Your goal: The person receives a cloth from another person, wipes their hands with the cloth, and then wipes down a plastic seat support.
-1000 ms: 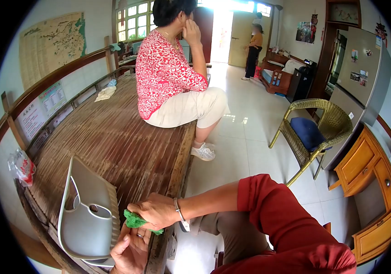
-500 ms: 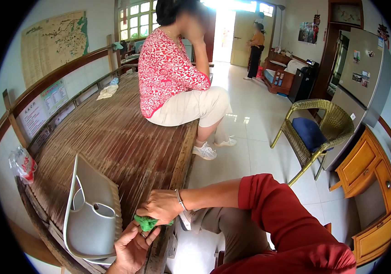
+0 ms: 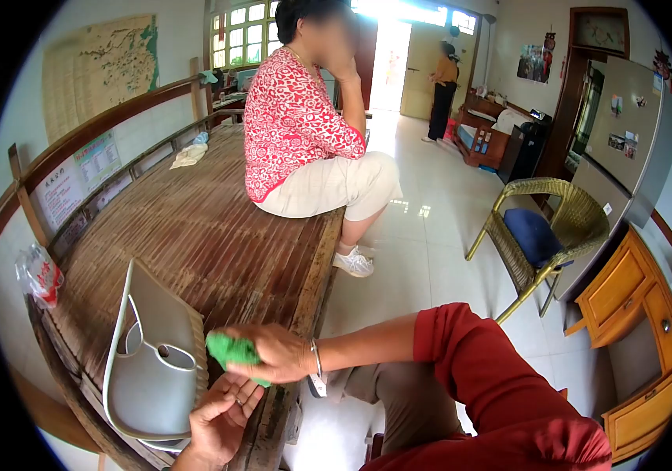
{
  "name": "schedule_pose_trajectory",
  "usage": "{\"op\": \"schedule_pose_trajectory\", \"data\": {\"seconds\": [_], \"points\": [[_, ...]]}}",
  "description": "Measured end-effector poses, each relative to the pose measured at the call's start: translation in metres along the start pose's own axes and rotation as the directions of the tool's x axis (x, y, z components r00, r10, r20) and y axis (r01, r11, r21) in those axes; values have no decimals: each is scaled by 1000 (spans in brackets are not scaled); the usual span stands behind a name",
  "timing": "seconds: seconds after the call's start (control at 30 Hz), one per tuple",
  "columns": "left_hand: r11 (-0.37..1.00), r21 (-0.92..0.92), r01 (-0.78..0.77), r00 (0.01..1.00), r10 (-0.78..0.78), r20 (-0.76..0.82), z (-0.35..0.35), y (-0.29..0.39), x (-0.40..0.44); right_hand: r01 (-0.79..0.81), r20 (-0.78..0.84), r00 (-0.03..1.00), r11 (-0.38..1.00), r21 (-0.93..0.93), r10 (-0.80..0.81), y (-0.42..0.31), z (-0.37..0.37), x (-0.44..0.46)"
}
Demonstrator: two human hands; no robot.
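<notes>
My right hand (image 3: 277,357), with a metal bracelet at the wrist, is closed around a green bunched piece, cloth or mesh (image 3: 231,350). It is over the edge of the bamboo-slat bed (image 3: 194,216), slightly smeared by motion. Just below, my left hand (image 3: 222,416) is palm up with its fingers apart and slightly curled, and I see nothing in it. Beside my left hand, a grey plastic container (image 3: 147,385) with a pale rim and oval cut-outs lies tilted on the bed.
A person in a red-and-white patterned top (image 3: 293,125) sits on the bed's edge. Another person (image 3: 444,86) stands near the door. A wicker chair (image 3: 559,204) with a blue cushion, a fridge (image 3: 626,118) and a wooden desk (image 3: 634,314) are on the right. A plastic bag (image 3: 39,275) hangs at left.
My right hand has moved slightly left and up with the green piece, away from my left fingers. My left hand has opened. The view has shifted a little.
</notes>
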State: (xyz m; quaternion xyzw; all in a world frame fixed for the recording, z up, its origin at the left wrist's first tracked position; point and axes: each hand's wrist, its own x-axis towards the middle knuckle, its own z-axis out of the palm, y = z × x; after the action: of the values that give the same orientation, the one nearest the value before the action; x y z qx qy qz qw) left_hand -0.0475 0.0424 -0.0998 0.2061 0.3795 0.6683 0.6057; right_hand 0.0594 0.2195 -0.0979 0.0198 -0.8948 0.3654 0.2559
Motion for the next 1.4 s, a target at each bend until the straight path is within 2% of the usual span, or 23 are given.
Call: {"op": "schedule_pose_trajectory", "data": {"seconds": [0.03,0.07,0.1,0.17,0.2,0.27,0.33,0.4,0.47,0.57,0.63,0.7,0.8,0.83,0.9,1.0,1.2,1.27,1.3,1.37,1.4], "points": [[1000,-4,-13,996,13,84,-1,-1,-1,208,-19,978,977,-36,-209,-3,4,-1],[1000,-5,-13,996,13,84,-2,-3,-2,343,49,939,938,-43,-341,-5,9,-1],[999,-41,8,995,-4,98,-5,-6,-3,377,96,924,923,-71,-370,-7,11,-4],[992,-111,51,991,-36,127,-7,-10,-7,109,272,956,993,36,-115,-8,9,-7],[991,-128,46,992,-31,118,-1,-9,-6,109,273,955,993,36,-114,-7,9,-7],[989,-142,29,993,-13,117,1,-11,-4,64,179,980,989,136,-88,-7,8,-5],[988,-155,17,994,0,113,1,-11,-2,65,198,976,989,130,-91,-10,0,-2],[994,-104,19,985,0,173,0,-9,-2,66,216,972,990,126,-92,-11,-2,-2],[997,-75,18,982,-4,187,-1,-8,-3,101,163,981,993,55,-109,-10,0,-2],[1000,-18,-12,977,15,212,-8,-13,-4,117,194,975,993,-33,-109,-12,-2,-2],[999,11,-38,974,34,224,-10,-16,-4,86,201,976,996,-26,-79,-13,-2,-3],[996,90,-21,986,6,165,4,-13,-6,57,208,977,998,-20,-52,-14,-1,-3],[994,113,-2,990,-14,142,6,-12,-5,10,214,977,1000,1,-10,-13,0,-4],[994,113,-2,990,-14,142,6,-12,-4,-9,236,972,1000,-24,15,-12,0,-4],[988,127,93,990,-105,92,4,-9,-1,-28,257,966,998,-49,40,-14,-2,-4],[991,71,114,985,-122,120,7,-6,-1,-11,349,936,993,-121,53,-18,-6,-3],[982,173,76,987,-99,130,7,-3,-1,-26,438,895,989,-143,87,-17,-9,1],[976,197,96,981,-126,147,6,-1,2,117,384,920,991,-68,-82,-6,-6,-1],[969,218,117,976,-152,154,5,0,1,117,392,915,992,-42,-92,-5,-6,0],[968,204,146,979,-170,109,0,-2,2,88,490,872,985,-146,-5,-1,-8,3],[970,215,116,983,-143,118,4,-1,2,143,470,882,968,-205,-31,-3,-10,4]]}}
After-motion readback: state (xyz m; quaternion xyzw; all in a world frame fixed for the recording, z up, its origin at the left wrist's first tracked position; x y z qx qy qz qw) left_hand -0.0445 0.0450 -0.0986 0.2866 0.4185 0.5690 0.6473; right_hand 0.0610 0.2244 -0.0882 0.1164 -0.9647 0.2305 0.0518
